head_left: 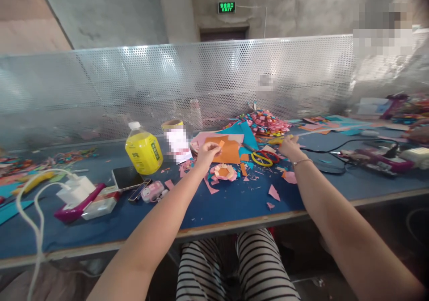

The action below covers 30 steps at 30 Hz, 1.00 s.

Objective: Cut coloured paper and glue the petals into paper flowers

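Observation:
My left hand (208,152) pinches a small orange paper strip (220,146) above a sheet of orange paper (231,151). Just below it lies a ring of folded pink and cream paper pieces (224,172) with an orange centre. My right hand (290,145) is closed around a slim yellow tool (279,140); its exact kind is unclear, as the fingers hide part of it. Scissors with yellow and red handles (263,158) rest between my hands. Behind them rises a heap of small folded paper pieces (264,123) in pink, blue and orange.
Left of my hands stand a yellow drink bottle (144,152), a tape roll (172,124), a phone (127,178) and a purple power strip (78,202) with white chargers. A black cable (330,152) runs to another power strip (385,161). A perforated metal screen (214,82) borders the table.

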Tool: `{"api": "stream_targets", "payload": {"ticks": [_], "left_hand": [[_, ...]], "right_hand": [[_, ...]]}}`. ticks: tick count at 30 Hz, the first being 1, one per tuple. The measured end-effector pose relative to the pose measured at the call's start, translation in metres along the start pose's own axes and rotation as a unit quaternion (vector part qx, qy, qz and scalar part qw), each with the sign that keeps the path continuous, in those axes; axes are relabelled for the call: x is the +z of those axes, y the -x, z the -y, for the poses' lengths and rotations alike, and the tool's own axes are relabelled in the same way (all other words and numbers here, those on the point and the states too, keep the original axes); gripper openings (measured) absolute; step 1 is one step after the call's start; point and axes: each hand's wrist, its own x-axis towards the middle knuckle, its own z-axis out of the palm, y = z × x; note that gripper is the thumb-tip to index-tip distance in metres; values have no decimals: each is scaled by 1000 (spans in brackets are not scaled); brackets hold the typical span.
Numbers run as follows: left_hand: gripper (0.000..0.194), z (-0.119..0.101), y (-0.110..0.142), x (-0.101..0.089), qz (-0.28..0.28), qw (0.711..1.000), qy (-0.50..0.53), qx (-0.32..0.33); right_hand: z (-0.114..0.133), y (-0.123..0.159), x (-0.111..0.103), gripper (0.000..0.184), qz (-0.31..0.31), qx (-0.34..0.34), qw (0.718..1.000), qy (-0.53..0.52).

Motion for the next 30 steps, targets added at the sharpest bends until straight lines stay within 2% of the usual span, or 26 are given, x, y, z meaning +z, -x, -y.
{"api": "stream_targets", "payload": {"ticks": [2,3,5,7,9,11,13,15,18,24,30], "left_hand": [[13,-1,2,2,2,1000,15,-11],[11,-1,3,3,0,1000,20,-18],[9,-1,5,6,-4,999,28,-32],[8,0,6,9,-7,998,41,-44],[9,-1,8,12,-14,997,62,-47],[9,-3,10,15,-29,994,90,-48],[9,-5,13,19,-46,990,124,-57],[7,-6,16,22,-51,985,151,-62],[7,-5,20,28,-40,984,168,-48],[7,-1,23,31,-14,980,198,-37],[8,0,22,32,-10,976,217,-17]], "right_hand": [[13,2,-1,27,1,10,1000,0],[23,4,-2,22,5,-11,1000,-25],[48,10,-4,13,24,-87,986,-137],[76,21,-5,9,87,-147,945,-278],[102,35,-4,18,142,-178,894,-386],[122,49,-4,24,162,-176,854,-462],[134,59,-5,26,154,-163,824,-520],[141,65,-5,27,129,-162,804,-557],[144,68,-6,27,105,-172,790,-580],[144,68,-6,28,124,-151,786,-586],[144,68,-4,25,126,-118,770,-614]]}}
